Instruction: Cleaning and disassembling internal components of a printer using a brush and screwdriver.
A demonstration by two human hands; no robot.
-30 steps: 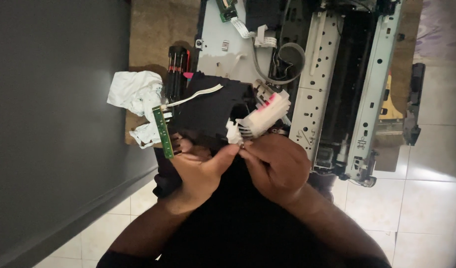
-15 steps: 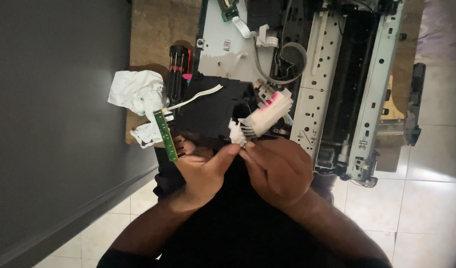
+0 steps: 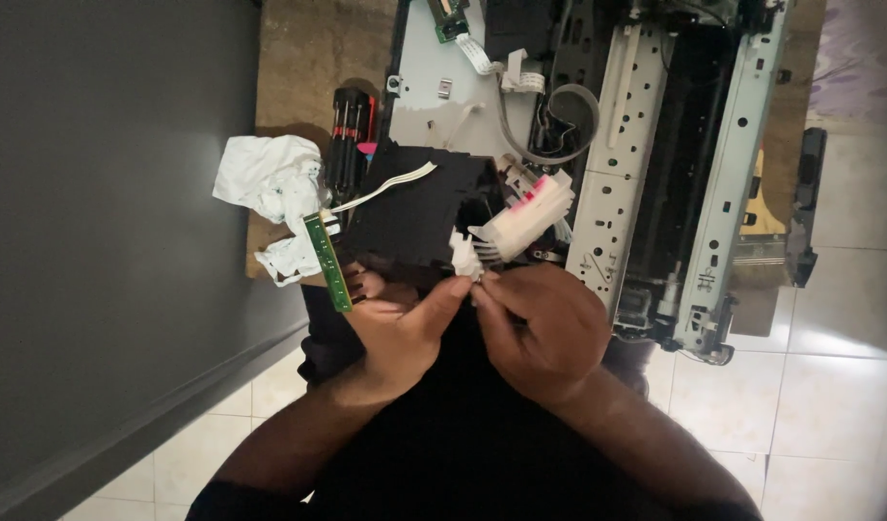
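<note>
A: Left hand [image 3: 400, 328]?
B: Curled under the black boxy plastic unit [image 3: 414, 217], thumb stretched up to the small white plastic connector [image 3: 463, 259], pressing its lower edge. Other fingers tucked beneath the unit, next to the narrow green circuit strip [image 3: 327, 262].

A: Right hand [image 3: 540, 333]?
B: Closed into a pinch, fingertips narrow, meeting the left thumb at the same white connector. Holding it from the right side.

A: And the connector itself?
B: Just in front of the black unit's near edge, between both hands, touching a white toothed plastic block with a pink mark [image 3: 525, 220] that tilts up to the right.

A: Around that?
B: Thin white flat ribbon cable [image 3: 385, 186] running from the green strip across the top of the black unit. Crumpled white paper [image 3: 268, 181] to the left, on a brown board [image 3: 313, 58]. Black and red tool handles [image 3: 350, 135] beside the paper. Opened grey metal printer chassis [image 3: 655, 145] behind and to the right, with a grey looped flat cable [image 3: 549, 130]. Pale tiled floor [image 3: 829, 386] below, dark grey panel [image 3: 106, 212] at left.
</note>
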